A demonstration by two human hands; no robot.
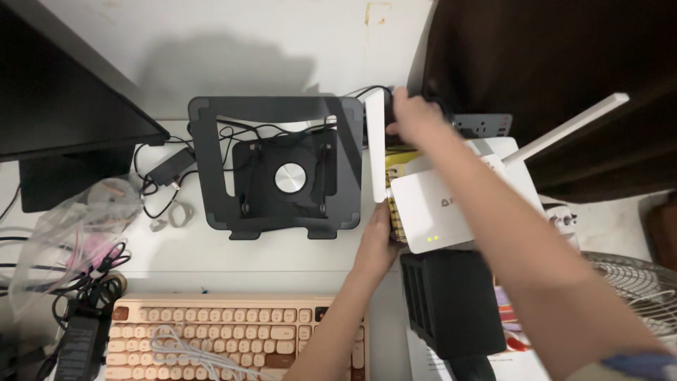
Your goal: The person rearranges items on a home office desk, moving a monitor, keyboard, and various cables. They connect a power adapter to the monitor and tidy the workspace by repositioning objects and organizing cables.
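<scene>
Our left hand (377, 236) steadies light, rigid router (451, 204) by edge; right hand (412, 116) grips something behind; avoid thin antennas.

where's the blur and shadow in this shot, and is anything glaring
Head view: the right hand and its forearm are motion-smeared, while the left hand by the white router is sharper. A soft shadow lies on the wall above the dark laptop stand. The stand's metal disc shines mildly; there is no harsh glare.
</scene>
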